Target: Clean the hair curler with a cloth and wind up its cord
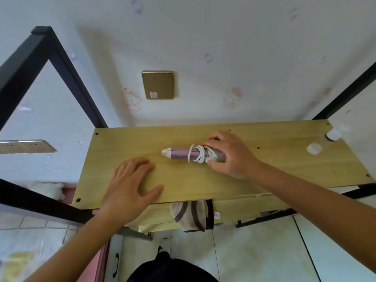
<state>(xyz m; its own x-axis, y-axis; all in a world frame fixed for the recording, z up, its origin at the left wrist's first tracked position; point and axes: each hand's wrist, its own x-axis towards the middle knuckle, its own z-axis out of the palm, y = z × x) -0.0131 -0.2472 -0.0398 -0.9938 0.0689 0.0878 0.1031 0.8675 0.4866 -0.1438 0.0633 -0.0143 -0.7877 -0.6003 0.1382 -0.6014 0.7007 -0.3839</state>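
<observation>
A purple hair curler with a white tip lies on its side on the wooden shelf board, tip pointing left. Its white cord is looped around the barrel. My right hand grips the curler's handle end, fingers over the top and thumb at the near side. Flat on the board to the left rests my left hand, fingers spread, holding nothing. A beige cloth with dark stripes hangs below the board's front edge.
Two small white-capped containers stand at the board's right end. Black metal frame posts rise on both sides. A gold wall plate is on the wall behind. The tiled floor lies below.
</observation>
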